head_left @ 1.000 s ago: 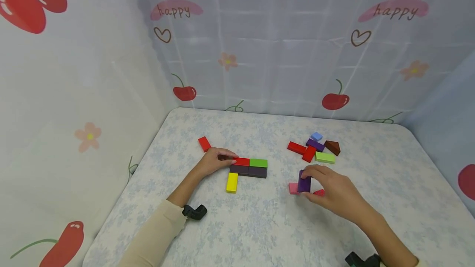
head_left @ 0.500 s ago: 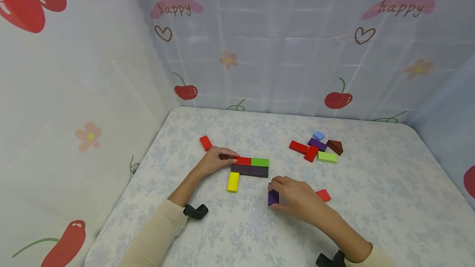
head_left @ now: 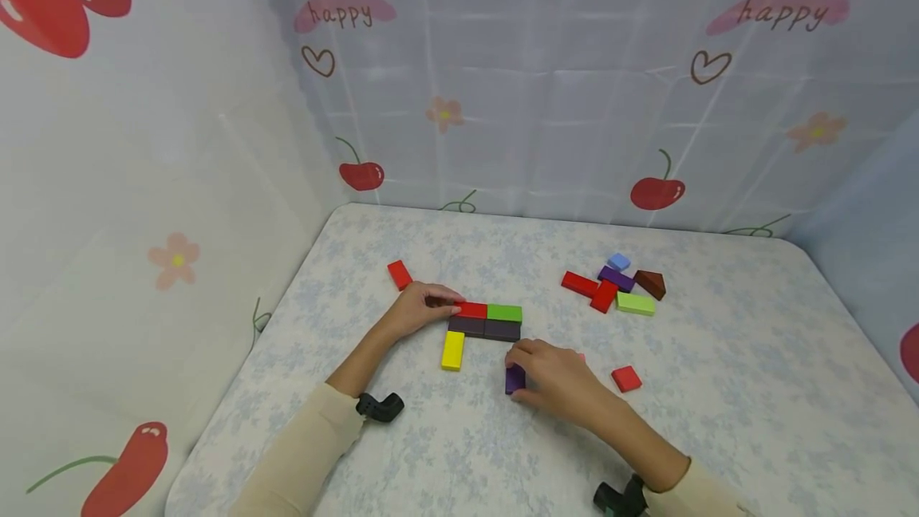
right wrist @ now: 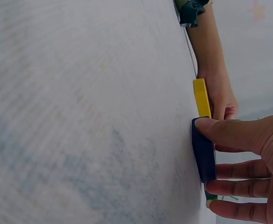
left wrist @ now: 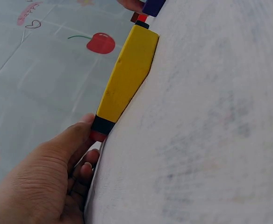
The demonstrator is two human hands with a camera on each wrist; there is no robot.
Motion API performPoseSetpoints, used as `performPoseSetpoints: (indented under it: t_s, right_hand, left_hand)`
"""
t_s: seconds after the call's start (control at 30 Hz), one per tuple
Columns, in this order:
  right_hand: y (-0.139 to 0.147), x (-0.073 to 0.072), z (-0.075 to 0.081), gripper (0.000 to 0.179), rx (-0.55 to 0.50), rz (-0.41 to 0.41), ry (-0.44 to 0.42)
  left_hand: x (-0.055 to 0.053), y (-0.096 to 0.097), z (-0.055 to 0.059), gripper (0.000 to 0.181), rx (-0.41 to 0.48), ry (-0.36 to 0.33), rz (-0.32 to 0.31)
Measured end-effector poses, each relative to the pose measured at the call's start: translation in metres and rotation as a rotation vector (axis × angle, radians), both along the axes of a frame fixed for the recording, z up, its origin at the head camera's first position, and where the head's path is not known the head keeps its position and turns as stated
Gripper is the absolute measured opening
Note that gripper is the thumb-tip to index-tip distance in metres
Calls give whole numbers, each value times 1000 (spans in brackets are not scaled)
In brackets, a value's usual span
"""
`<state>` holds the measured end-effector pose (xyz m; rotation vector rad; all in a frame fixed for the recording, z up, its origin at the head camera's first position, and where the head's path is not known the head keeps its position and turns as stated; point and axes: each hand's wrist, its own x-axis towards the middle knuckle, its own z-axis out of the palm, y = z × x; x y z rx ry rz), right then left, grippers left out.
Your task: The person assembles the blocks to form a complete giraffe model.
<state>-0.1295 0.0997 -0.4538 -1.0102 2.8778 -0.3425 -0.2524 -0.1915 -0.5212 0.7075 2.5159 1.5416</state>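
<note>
In the head view, a red block and a green block lie end to end behind two dark blocks. A yellow block extends toward me from the left dark one. My left hand holds the red block's left end with thumb and forefinger. Just right of the yellow block, my right hand pinches a purple block between thumb and fingers, low over the table. The right wrist view shows this purple block at the table surface, thumb on one end and fingers at the other.
A loose red block lies beyond my left hand. At the back right are red, purple, blue and brown blocks around a light green block. Another red block lies right of my right hand, which mostly hides a pink piece.
My right hand has carried the purple block leftward and lower, from beside the pink piece to near the yellow block. My left hand has stayed on the red block.
</note>
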Motion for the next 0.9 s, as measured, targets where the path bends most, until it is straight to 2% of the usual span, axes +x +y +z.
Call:
performPoseSetpoints:
  t_s: [0.17, 0.47, 0.9]
  right_hand:
    - [2, 4, -1, 46, 8, -52, -12]
    - [3, 3, -2, 34, -78, -129, -137]
    - [-1, -11, -7, 35, -124, -182, -110]
  left_hand:
    - [0, 0, 0, 20, -4, -10, -8]
    - [-1, -1, 1, 20, -14, -10, 1]
    - [-3, -1, -1, 21, -1, -2, -8]
